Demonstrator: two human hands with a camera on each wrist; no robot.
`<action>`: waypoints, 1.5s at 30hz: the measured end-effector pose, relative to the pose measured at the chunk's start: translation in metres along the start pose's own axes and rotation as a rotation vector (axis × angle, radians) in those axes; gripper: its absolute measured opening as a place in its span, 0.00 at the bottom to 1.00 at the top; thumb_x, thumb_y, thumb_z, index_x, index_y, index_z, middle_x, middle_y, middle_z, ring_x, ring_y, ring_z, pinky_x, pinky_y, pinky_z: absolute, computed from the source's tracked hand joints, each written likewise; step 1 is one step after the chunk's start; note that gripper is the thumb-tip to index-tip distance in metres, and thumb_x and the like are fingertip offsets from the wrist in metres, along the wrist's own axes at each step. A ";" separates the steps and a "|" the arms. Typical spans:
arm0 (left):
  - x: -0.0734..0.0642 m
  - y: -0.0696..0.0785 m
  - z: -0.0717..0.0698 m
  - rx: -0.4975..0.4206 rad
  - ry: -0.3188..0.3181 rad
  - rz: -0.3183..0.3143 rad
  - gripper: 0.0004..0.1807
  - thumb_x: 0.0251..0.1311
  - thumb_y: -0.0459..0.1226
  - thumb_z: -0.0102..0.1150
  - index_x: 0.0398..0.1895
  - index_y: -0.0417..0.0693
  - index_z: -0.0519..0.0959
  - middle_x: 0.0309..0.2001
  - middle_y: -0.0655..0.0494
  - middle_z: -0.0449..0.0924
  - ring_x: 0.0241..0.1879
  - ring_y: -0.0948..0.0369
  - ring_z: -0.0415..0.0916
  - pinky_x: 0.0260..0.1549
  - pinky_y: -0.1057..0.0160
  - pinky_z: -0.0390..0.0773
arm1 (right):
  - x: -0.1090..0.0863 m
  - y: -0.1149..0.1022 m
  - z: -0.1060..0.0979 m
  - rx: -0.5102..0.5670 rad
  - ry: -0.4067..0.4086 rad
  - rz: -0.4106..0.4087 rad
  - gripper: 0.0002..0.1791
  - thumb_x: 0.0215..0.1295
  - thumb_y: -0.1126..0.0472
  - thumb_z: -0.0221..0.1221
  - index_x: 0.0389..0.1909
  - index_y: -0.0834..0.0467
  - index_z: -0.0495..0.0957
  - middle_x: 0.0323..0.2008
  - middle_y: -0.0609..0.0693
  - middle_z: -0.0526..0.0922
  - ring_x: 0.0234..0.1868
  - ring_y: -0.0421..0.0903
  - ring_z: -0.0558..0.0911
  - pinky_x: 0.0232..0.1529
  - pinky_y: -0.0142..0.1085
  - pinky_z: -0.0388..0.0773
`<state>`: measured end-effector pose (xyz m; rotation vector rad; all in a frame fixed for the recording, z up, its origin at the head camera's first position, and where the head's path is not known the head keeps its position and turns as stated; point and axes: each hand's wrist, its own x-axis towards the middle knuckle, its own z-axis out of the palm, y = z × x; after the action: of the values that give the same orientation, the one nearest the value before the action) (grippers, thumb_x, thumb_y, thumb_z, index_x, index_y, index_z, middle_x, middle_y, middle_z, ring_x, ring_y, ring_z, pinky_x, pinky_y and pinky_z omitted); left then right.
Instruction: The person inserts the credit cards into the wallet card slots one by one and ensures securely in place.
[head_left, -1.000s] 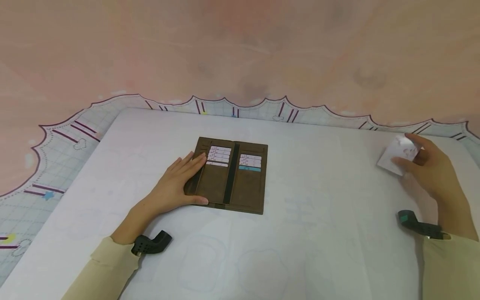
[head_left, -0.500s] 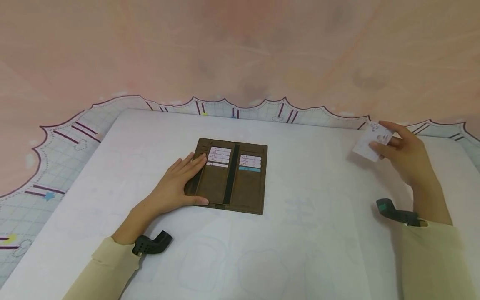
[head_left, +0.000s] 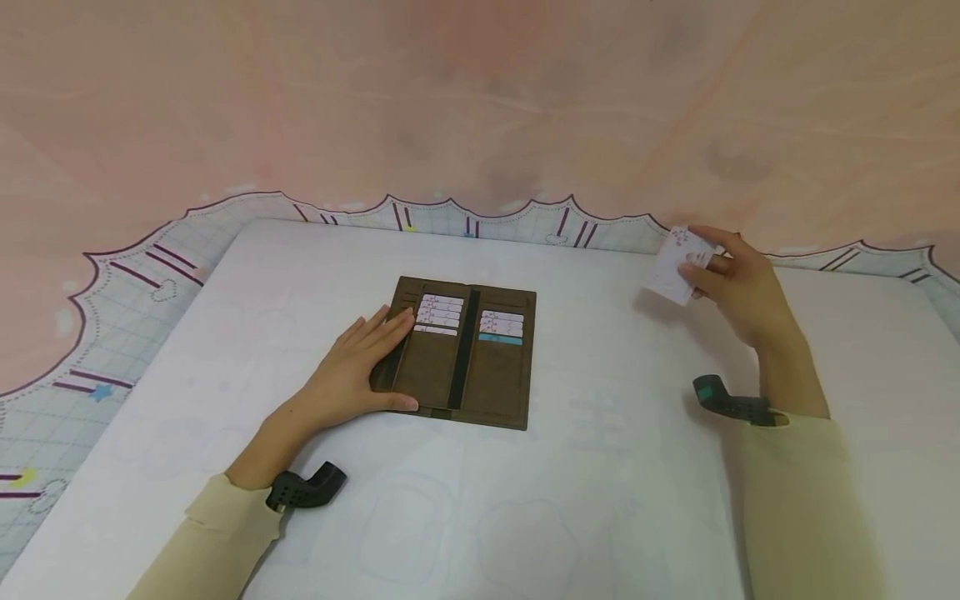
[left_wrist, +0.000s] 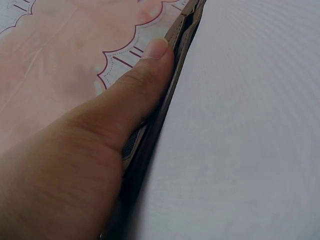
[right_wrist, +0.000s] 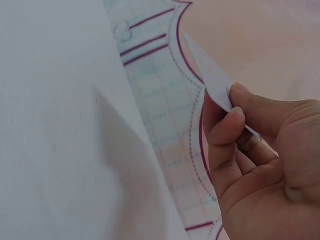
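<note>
A brown wallet (head_left: pixel 495 387) lies spread flat on the white surface in the head view. Several white printed cards (head_left: pixel 438 312) fill its left slots; more white cards (head_left: pixel 501 319) and a blue one (head_left: pixel 500 339) show in the right slots. My left hand (head_left: pixel 348 367) rests on the wallet's left side, fingers straight and spread. Along the wallet's near edge lies the left thumb (left_wrist: pixel 135 90) in the left wrist view. Above the surface to the right, my right hand (head_left: pixel 742 296) pinches a white card (head_left: pixel 667 279) between thumb and fingers. In the right wrist view this card (right_wrist: pixel 212 80) appears nearly edge-on.
The white tabletop (head_left: pixel 615 483) carries faint drawn outlines. Beyond its back edge lies a patterned cloth with a scalloped border (head_left: pixel 517 225). Black wrist devices sit on the left wrist (head_left: pixel 303 487) and the right wrist (head_left: pixel 735 404).
My right hand has moved left across the surface, from the far right towards the wallet, carrying the card. The left hand and the wallet have stayed in place.
</note>
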<state>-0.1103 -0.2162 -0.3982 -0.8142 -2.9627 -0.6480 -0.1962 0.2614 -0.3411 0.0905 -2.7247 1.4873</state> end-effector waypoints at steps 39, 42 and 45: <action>0.000 0.001 -0.003 0.010 -0.003 0.002 0.61 0.42 0.61 0.70 0.76 0.46 0.50 0.75 0.51 0.49 0.74 0.51 0.36 0.70 0.50 0.35 | 0.029 -0.034 0.113 0.248 -0.084 0.021 0.27 0.69 0.60 0.57 0.68 0.47 0.67 0.64 0.53 0.68 0.51 0.50 0.75 0.44 0.28 0.78; 0.000 0.000 -0.003 0.014 -0.003 0.006 0.61 0.42 0.61 0.70 0.76 0.46 0.50 0.75 0.51 0.49 0.74 0.52 0.36 0.70 0.50 0.35 | 0.029 -0.039 0.118 0.285 -0.088 0.009 0.26 0.69 0.62 0.56 0.67 0.50 0.68 0.62 0.54 0.70 0.50 0.50 0.75 0.44 0.29 0.79; 0.000 0.000 -0.001 0.009 -0.003 0.007 0.61 0.42 0.61 0.70 0.76 0.46 0.50 0.75 0.51 0.49 0.74 0.52 0.36 0.70 0.51 0.35 | 0.028 -0.044 0.126 0.323 -0.098 -0.001 0.25 0.68 0.66 0.56 0.66 0.53 0.70 0.58 0.57 0.73 0.46 0.49 0.75 0.42 0.28 0.79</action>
<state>-0.1102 -0.2166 -0.3968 -0.8255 -2.9620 -0.6336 -0.2215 0.1310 -0.3705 0.1771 -2.5249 1.9584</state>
